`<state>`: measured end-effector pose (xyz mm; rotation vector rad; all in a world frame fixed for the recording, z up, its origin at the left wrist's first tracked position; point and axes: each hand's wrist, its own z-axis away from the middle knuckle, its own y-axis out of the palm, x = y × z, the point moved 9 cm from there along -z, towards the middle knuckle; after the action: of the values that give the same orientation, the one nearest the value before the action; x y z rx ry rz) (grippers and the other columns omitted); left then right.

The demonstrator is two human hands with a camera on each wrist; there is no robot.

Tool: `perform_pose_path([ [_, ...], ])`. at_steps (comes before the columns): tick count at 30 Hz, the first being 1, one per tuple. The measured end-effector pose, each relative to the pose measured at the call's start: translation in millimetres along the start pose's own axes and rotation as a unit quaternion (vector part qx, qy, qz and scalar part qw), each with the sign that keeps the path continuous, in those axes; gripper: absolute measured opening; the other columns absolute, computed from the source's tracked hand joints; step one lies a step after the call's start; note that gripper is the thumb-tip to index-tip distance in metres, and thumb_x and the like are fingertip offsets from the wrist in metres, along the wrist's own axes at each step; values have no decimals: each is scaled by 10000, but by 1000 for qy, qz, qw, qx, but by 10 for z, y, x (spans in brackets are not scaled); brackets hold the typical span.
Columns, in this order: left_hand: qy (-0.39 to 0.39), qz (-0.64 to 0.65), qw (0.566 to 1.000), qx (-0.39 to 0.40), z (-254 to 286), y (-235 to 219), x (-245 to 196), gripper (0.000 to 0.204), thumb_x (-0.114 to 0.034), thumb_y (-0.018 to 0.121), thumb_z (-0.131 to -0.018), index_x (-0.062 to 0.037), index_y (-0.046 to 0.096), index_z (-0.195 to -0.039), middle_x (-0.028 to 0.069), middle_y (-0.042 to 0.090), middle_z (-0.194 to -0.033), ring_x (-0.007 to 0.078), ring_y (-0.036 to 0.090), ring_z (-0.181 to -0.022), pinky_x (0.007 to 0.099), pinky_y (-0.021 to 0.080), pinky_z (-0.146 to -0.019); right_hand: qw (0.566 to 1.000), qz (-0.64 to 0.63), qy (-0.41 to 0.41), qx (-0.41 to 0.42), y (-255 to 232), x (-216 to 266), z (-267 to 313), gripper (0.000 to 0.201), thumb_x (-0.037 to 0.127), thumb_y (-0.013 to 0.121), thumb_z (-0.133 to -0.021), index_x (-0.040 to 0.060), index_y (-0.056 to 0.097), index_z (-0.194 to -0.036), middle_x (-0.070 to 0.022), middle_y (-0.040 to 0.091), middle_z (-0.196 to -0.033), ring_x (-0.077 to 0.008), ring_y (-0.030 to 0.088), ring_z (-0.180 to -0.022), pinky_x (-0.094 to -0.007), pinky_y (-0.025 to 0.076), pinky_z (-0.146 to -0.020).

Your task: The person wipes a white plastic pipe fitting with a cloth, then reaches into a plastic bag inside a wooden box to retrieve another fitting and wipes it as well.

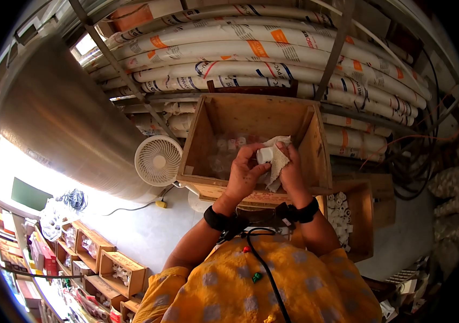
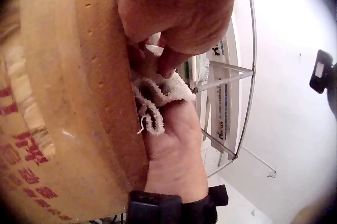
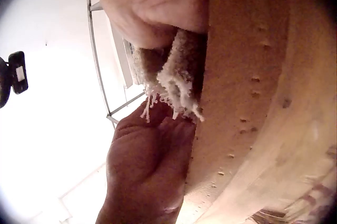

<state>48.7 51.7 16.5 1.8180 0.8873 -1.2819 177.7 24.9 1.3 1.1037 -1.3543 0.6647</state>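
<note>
Over the wooden box (image 1: 201,183), the left hand (image 1: 242,173) grips a small white fitting (image 1: 265,155) between thumb and fingers. Against the fitting's right side, the right hand (image 1: 292,173) holds a pale, frayed cloth (image 1: 279,161), which hangs down below the fingers. The left wrist view shows the cloth (image 2: 176,88) between the left hand (image 2: 179,19) and the right hand (image 2: 176,145). In the right wrist view the cloth's ragged edge (image 3: 176,84) hangs beneath the right hand (image 3: 152,8), and the fitting is hidden.
Bagged white pieces (image 1: 229,144) lie inside the box. A white fan (image 1: 158,160) stands at its left, a crate of white fittings (image 1: 339,215) at its right. Wrapped pipes (image 1: 272,51) are racked behind. A large metal cylinder (image 1: 68,118) and several small crates are at left.
</note>
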Motion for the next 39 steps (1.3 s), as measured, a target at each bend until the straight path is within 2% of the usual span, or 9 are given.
perform_pose_path([
  [4, 19, -27, 999, 2, -7, 6, -22, 401, 44, 653, -772, -19, 505, -1138, 50, 561, -986, 101, 553, -888, 240, 471, -747, 997, -76, 20, -4, -1, 57, 33, 322, 327, 510, -936, 8, 540, -902, -45, 586, -828, -100, 534, -739, -247, 428, -665],
  [8, -34, -45, 998, 10, -6, 31, -50, 418, 36, 639, -781, -16, 486, -1167, 65, 574, -998, 108, 560, -890, 247, 469, -757, 998, -65, 4, 2, -33, 58, 31, 371, 372, 534, -919, 2, 549, -940, -52, 586, -846, -114, 546, -767, -249, 432, -684],
  [13, -16, -14, 999, 27, 15, 38, -1, 408, 35, 595, -809, -22, 464, -1191, 68, 593, -1035, 114, 564, -926, 257, 457, -809, 992, 110, -52, 44, 124, 239, 42, 430, 417, 542, -905, -6, 550, -982, -64, 582, -846, -149, 544, -758, -271, 434, -707],
  [16, 47, -29, 998, -6, -17, -33, 6, 400, 61, 627, -767, -49, 514, -1135, 22, 519, -989, 86, 525, -837, 227, 451, -702, 984, 161, -64, 47, 150, 249, 37, 426, 413, 537, -909, -8, 555, -977, -75, 588, -843, -166, 544, -755, -287, 432, -704],
  [22, 28, -22, 999, 8, -23, -35, 86, 429, 104, 589, -738, -71, 524, -1125, 0, 486, -1006, 72, 492, -794, 208, 426, -678, 986, 153, -62, 18, 72, 183, 13, 406, 388, 486, -939, -12, 558, -930, -68, 574, -779, -161, 523, -725, -296, 422, -674],
  [28, -32, 46, 998, 21, -2, 76, -49, 448, 93, 577, -757, -17, 486, -1182, 56, 560, -1028, 111, 557, -913, 242, 468, -767, 991, 106, -77, -14, 29, 294, 68, 411, 381, 452, -957, -17, 545, -908, -52, 539, -752, -142, 493, -699, -295, 411, -653],
  [31, -69, -4, 997, 17, -29, 31, 48, 464, 92, 579, -762, 13, 460, -1203, 95, 580, -1051, 142, 575, -965, 264, 473, -813, 990, 104, -95, -11, 53, 342, 102, 424, 388, 438, -962, -20, 540, -910, -48, 536, -753, -143, 488, -701, -294, 407, -661],
  [35, -22, -16, 1000, -9, -24, -29, 59, 433, 88, 580, -773, 17, 466, -1185, 87, 583, -1037, 143, 578, -952, 263, 472, -806, 980, 118, -153, 51, 158, 405, 102, 424, 386, 429, -965, -19, 514, -875, -70, 522, -727, -173, 484, -683, -312, 401, -647],
  [39, 4, -30, 999, -28, -14, -94, 81, 415, 95, 578, -773, 0, 479, -1165, 70, 559, -1031, 138, 572, -935, 255, 467, -794, 958, 238, -144, 62, 209, 331, 95, 422, 385, 440, -960, -11, 471, -817, -110, 481, -692, -208, 462, -640, -339, 385, -601],
])
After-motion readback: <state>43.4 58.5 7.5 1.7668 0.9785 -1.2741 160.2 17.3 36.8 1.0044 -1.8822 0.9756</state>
